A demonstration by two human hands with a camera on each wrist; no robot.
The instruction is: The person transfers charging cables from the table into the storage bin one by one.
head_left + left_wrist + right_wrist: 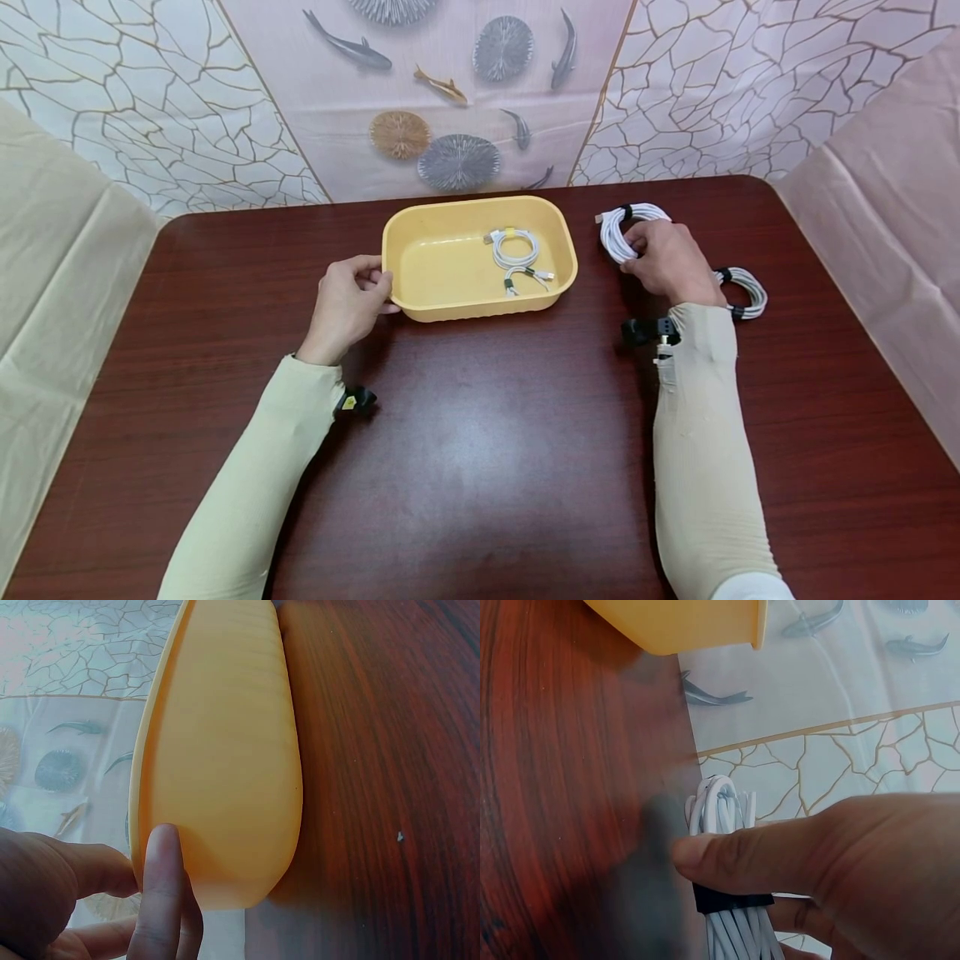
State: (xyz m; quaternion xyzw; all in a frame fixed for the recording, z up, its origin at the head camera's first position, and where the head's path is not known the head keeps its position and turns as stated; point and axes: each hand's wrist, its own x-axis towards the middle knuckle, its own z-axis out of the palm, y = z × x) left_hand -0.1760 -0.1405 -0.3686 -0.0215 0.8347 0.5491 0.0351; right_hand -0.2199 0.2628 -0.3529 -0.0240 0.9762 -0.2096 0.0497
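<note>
A yellow plastic tray (442, 313) stands toward the back of the table. My left hand (348, 300) pinches its left end, thumb at the rim and fingers against the outer wall, as the left wrist view also shows. Inside the tray's right half lie a coiled white cable (516, 248) and a shorter white cable (528, 273) with a dark tie. To the right of the tray, my right hand (671, 258) grips a larger coiled white cable (617, 237) bound with a black strap. In the right wrist view the thumb presses across this bundle (731, 930); some fingers are hidden behind it.
Another coiled white cable (750, 292) with black ties lies on the table just right of my right wrist. The dark red-brown wooden table (480, 442) ends at a patterned cloth backdrop (465, 100). Pale cloth hangs at both sides.
</note>
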